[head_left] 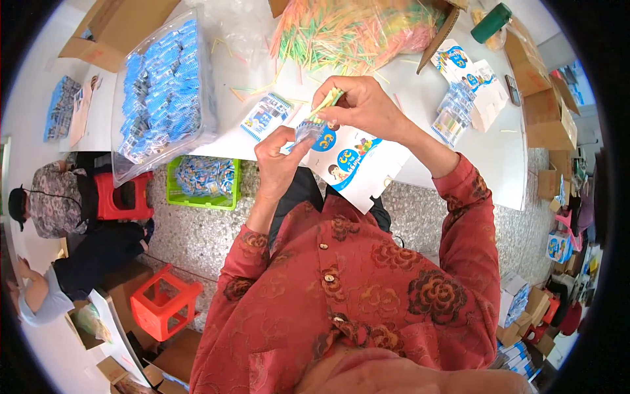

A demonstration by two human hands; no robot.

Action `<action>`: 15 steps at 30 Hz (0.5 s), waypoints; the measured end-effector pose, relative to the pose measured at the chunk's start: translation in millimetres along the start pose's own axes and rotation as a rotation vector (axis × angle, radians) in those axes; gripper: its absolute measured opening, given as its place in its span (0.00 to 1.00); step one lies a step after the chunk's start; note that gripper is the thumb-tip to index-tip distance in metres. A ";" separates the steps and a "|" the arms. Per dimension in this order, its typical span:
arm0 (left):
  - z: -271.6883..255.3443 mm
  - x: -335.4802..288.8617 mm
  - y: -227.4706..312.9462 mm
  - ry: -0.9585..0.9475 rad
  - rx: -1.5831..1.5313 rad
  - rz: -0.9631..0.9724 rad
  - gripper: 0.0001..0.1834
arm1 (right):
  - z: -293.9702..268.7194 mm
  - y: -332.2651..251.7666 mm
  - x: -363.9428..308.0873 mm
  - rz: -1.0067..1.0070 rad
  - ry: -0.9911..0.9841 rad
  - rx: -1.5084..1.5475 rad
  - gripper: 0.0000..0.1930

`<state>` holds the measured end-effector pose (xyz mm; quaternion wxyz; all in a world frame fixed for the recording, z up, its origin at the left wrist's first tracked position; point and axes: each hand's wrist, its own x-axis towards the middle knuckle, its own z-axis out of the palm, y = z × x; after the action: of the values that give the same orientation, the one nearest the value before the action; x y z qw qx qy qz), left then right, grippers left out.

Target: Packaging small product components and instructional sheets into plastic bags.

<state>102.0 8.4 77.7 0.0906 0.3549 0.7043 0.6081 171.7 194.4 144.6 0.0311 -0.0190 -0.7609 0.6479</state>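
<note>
My left hand point(279, 161) pinches a small blue-and-white packet point(307, 132) above the table's front edge. Closed around a bundle of thin yellow-green plastic sticks point(333, 98), my right hand point(364, 106) is at the packet's top. The bundle's lower ends meet the packet, but my fingers partly hide how far in they are. Beneath my hands, a printed white carton sheet point(364, 167) overhangs the edge. Another flat packet point(267, 117) lies to the left. Beyond, a heap of coloured sticks point(328, 43) spills from a cardboard box with clear plastic.
A clear tray point(209, 108) full of blue packets is on the left, above a green crate point(202, 206) of packets. Stacked packets point(453, 113), a phone point(512, 90) and a green-lidded bottle point(491, 23) lie right. Red stools point(164, 302) and two people point(59, 197) are at left.
</note>
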 end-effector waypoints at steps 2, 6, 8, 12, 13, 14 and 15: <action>1.1 -0.9 -5.6 0.015 -0.056 -0.033 0.05 | 3.1 -3.5 -1.7 -0.239 0.020 -0.154 0.05; 5.0 0.4 -21.4 0.029 -0.301 -0.164 0.04 | 3.1 -13.6 -0.6 -0.354 0.021 -0.316 0.05; 6.5 2.0 -14.2 0.045 -0.333 -0.170 0.04 | 3.2 -15.9 1.8 -0.353 0.023 -0.374 0.05; -1.3 3.5 -8.9 0.044 -0.037 -0.005 0.05 | 6.7 -20.2 8.6 -0.233 0.015 -0.408 0.06; 1.0 4.1 -10.8 0.049 -0.026 0.017 0.06 | 6.1 -23.3 6.6 -0.179 0.004 -0.432 0.06; 2.4 3.9 -12.2 0.057 -0.032 0.026 0.06 | 6.9 -26.1 5.4 -0.128 0.005 -0.447 0.06; 5.1 5.4 -13.8 0.062 -0.041 0.034 0.06 | 7.0 -27.8 3.8 -0.072 0.010 -0.467 0.06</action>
<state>95.5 15.7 65.4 0.0655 0.3461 0.6880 0.6345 167.7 183.3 171.0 0.0527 -0.0015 -0.8901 0.4528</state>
